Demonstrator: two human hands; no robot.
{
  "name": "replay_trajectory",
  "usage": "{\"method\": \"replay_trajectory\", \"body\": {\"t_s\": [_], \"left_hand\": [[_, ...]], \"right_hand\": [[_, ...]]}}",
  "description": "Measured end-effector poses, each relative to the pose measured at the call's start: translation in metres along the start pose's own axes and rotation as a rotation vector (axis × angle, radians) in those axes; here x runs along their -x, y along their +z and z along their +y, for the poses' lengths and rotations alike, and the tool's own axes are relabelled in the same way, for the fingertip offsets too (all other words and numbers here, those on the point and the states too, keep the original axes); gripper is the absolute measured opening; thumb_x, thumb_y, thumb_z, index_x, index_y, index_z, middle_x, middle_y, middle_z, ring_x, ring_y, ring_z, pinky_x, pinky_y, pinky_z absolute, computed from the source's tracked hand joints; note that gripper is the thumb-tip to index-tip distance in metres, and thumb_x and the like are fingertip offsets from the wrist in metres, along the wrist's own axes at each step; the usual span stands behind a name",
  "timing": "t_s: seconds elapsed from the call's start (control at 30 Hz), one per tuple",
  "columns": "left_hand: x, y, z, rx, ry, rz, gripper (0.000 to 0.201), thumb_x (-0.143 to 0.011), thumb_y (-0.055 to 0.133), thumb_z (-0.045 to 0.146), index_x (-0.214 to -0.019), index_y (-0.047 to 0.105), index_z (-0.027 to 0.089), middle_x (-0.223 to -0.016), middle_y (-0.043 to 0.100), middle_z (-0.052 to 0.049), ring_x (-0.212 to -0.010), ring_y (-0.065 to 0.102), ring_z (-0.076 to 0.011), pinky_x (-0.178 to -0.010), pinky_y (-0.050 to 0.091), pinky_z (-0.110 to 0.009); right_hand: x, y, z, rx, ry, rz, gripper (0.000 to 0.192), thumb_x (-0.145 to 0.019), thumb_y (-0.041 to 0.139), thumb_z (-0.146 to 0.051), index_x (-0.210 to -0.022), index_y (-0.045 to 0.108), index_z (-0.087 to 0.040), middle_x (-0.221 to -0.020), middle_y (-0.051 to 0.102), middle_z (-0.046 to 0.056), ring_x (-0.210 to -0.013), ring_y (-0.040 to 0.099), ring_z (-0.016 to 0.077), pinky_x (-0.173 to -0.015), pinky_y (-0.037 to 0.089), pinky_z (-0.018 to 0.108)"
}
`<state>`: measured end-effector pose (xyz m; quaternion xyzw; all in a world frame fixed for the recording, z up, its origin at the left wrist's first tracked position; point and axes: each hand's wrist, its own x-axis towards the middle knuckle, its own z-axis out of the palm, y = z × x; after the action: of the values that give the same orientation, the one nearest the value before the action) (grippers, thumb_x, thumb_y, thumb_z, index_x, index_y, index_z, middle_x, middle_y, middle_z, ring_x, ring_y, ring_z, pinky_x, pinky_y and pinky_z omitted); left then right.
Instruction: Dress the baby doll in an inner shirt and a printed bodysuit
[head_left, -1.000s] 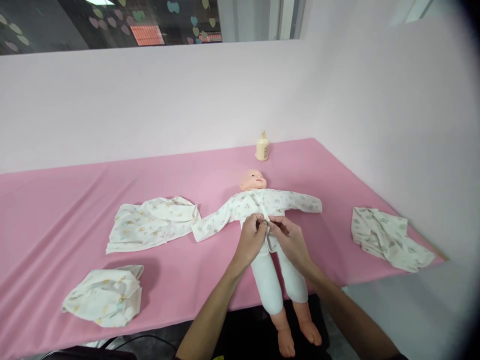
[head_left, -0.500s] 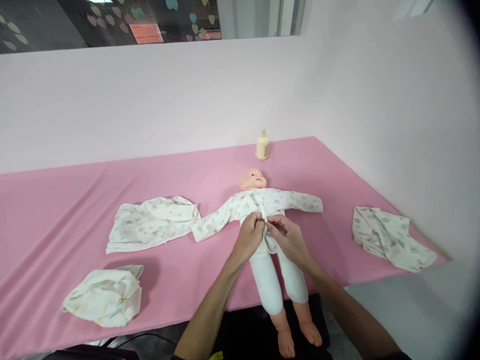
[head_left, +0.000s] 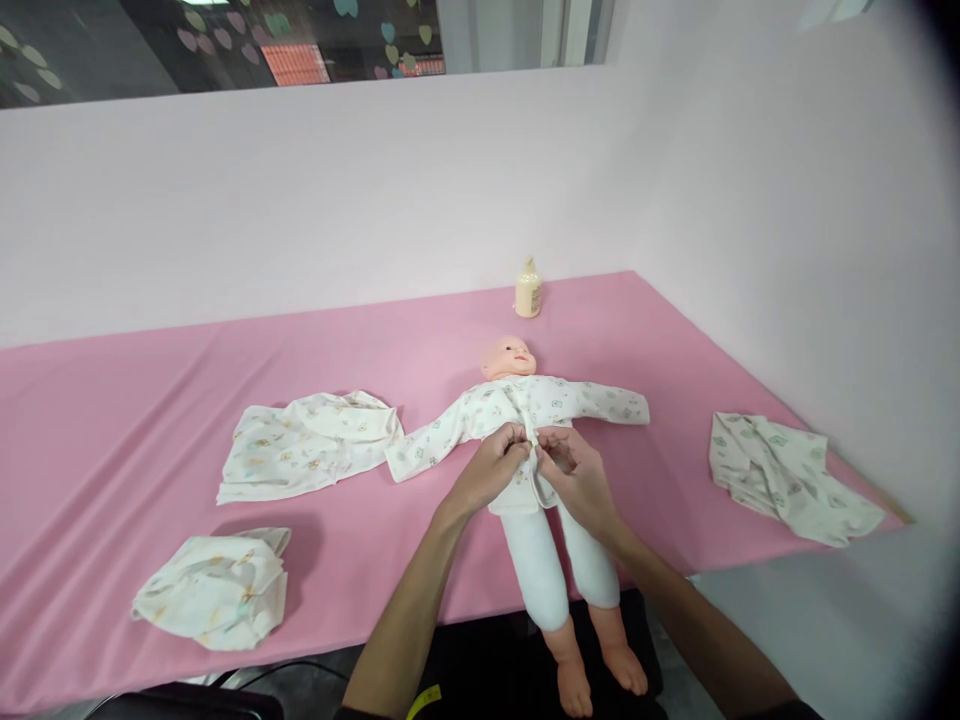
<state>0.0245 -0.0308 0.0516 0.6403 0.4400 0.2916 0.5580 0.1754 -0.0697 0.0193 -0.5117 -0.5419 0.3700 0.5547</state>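
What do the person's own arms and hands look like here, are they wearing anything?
Both are bare: the left hand and right hand show no gloves, rings or watch, and the forearms carry no sleeves up to the bottom edge of the picture. They are slim, with long fingers. A yellow strip with dark marks, perhaps a tape measure, shows by the left elbow.

We reach both forearms forward from the bottom of the view, converging toward the middle. Our left hand has its fingers curled in, fingertips pinched together at the top. Our right hand faces it, fingers bent and pinched likewise. The two sets of fingertips meet, almost touching, wrists angled inward.
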Motion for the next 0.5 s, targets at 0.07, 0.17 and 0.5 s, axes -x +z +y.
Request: {"method": "replay_trajectory", "body": {"t_s": [0.07,0.17,0.5], "left_hand": [[-0.0008,0.0009,0.0004,-0.015,-0.006,0.008,0.014,-0.087,0.044,0.028,-0.086,0.055,0.019,-0.080,0.054,0.001,-0.070,0.046,-0.0113,-0.063,0.037,-0.023],[-0.0015,0.0031,0.0018,-0.014,-0.008,0.032,0.012,-0.086,0.042,0.025,-0.081,0.052,0.019,-0.078,0.050,0.002,-0.069,0.043,-0.0111,-0.061,0.035,-0.023],[0.0000,0.0063,0.0022,0.005,-0.014,0.043,0.009,-0.086,0.042,0.025,-0.080,0.047,0.020,-0.075,0.045,0.003,-0.067,0.041,-0.0110,-0.059,0.034,-0.023]], "right_hand": [[-0.0010,-0.0004,0.0011,0.001,-0.005,-0.021,0.021,-0.085,0.061,-0.030,-0.104,0.061,-0.022,-0.097,0.066,0.004,-0.091,0.065,0.0178,-0.084,0.053,0.031],[-0.0020,-0.0013,0.0020,0.001,-0.009,-0.043,0.019,-0.085,0.061,-0.029,-0.103,0.060,-0.023,-0.097,0.064,0.003,-0.091,0.064,0.0174,-0.085,0.053,0.031],[-0.0016,-0.0060,-0.0052,0.065,-0.037,-0.046,0.015,-0.089,0.059,-0.032,-0.099,0.063,-0.022,-0.095,0.067,0.004,-0.091,0.065,0.0191,-0.084,0.053,0.033]]}}
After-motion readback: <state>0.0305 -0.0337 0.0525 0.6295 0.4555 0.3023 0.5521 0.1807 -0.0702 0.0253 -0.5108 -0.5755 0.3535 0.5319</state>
